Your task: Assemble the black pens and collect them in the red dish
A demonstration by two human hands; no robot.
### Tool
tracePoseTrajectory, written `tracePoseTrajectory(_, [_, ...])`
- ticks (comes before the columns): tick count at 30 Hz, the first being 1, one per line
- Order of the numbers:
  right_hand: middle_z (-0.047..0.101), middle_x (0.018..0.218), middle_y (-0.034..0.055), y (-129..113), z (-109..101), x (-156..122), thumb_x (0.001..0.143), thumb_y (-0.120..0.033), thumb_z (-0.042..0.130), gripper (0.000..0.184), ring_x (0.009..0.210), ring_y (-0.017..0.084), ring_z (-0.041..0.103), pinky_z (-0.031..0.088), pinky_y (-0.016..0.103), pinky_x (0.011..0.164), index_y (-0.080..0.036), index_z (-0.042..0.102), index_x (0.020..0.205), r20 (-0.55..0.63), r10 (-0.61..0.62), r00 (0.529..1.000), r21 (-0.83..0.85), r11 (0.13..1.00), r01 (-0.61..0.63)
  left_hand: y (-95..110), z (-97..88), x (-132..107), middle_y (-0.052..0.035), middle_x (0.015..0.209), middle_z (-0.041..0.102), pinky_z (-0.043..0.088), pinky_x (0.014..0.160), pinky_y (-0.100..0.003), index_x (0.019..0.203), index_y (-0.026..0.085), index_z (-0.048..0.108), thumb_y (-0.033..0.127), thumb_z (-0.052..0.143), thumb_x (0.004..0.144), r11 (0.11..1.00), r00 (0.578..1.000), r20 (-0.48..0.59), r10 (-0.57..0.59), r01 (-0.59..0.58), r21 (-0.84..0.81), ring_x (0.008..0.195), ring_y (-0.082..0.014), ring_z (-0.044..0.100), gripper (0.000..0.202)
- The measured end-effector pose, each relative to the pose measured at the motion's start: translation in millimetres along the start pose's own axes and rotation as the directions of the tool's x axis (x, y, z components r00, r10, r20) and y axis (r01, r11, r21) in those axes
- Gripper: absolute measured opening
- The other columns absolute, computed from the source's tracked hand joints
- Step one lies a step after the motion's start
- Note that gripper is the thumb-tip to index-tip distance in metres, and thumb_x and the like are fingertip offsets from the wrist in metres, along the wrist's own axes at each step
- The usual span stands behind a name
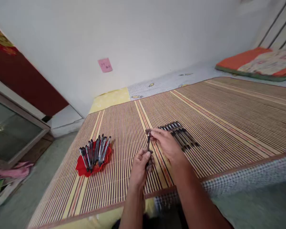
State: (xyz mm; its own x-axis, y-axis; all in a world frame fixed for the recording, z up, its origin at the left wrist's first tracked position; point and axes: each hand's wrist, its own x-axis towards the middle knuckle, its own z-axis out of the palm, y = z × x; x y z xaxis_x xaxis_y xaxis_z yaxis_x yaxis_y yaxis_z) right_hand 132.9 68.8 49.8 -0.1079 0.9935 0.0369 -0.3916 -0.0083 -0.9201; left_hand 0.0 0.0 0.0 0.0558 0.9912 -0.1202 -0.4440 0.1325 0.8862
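**A:** You're holding one slim dark pen [148,140] upright over the ribbed bamboo mat [228,121], close to its near edge. Your left hand [140,165] is gripping the lower end, fingers curled closed around it.

**B:** And your right hand [165,143] is pinching the pen's top between thumb and fingertips, palm facing down.

**A:** Just beyond that right hand, a row of pens [181,135] is lying on the mat, thin barrels packed close and parallel.

**B:** Off to your left, a red dish [82,169] with a wavy rim is sitting on the mat. It's carrying a fanned bundle of pens [95,151], their clear barrels glinting.

**A:** A small pink square note [105,65] is sticking to the smooth white wall [157,38] behind.
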Motion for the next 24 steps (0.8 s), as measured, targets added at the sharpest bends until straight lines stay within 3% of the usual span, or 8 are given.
tracePoseTrajectory(9, [0.069, 0.077, -0.0012, 2.2, -1.1, 1.5, 0.07, -0.036, 0.077, 0.023, 0.072, 0.013, 0.057, 0.044, 0.028, 0.073, -0.019, 0.077, 0.084, 0.03, -0.001, 1.0, -0.02, 1.0, 0.001, 0.7, 3.6, 0.8, 0.0035, 0.066, 0.061, 0.034, 0.043, -0.015, 0.089, 0.017, 0.06, 0.038, 0.081, 0.08, 1.0, 1.0, 0.0, 0.001, -0.001, -0.008, 0.046, -0.0043, 0.045, 0.031])
tracePoseTrajectory(15, [0.065, 0.071, -0.0033, 2.5, 1.3, 1.3, 0.058, -0.041, 0.088, 0.036, 0.068, 0.012, 0.056, 0.043, 0.026, 0.067, -0.018, 0.068, 0.075, -0.035, 0.047, 0.998, 0.056, 0.997, -0.045, 2.3, 5.1, 0.4, 0.0036, 0.064, 0.06, 0.033, 0.042, -0.014, 0.087, 0.016, 0.06, 0.038, 0.08, 0.08, 1.0, 1.0, 0.007, 0.004, -0.004, 0.027, 0.045, -0.0041, 0.042, 0.03])
tracePoseTrajectory(20, [0.065, 0.073, -0.0014, 4.8, 1.7, 2.4, 0.066, -0.052, 0.083, 0.038, 0.068, 0.012, 0.057, 0.043, 0.026, 0.066, -0.019, 0.068, 0.077, -0.067, 0.025, 0.997, 0.142, 0.99, -0.015, 5.1, 6.9, -0.8, 0.0034, 0.064, 0.06, 0.033, 0.042, -0.014, 0.087, 0.016, 0.06, 0.039, 0.083, 0.076, 1.0, 1.0, -0.015, -0.01, 0.01, 0.019, 0.045, -0.0044, 0.043, 0.034])
tracePoseTrajectory(24, [0.068, 0.075, -0.0003, 5.9, 0.1, 2.5, 0.071, -0.047, 0.078, 0.031, 0.074, 0.015, 0.06, 0.044, 0.028, 0.072, -0.019, 0.073, 0.083, -0.018, 0.002, 1.0, 0.081, 0.997, -0.001, 4.7, 6.9, -0.8, 0.0035, 0.064, 0.06, 0.033, 0.041, -0.014, 0.087, 0.016, 0.06, 0.04, 0.082, 0.077, 1.0, 1.0, -0.01, 0.002, -0.001, 0.024, 0.045, -0.0045, 0.042, 0.034])
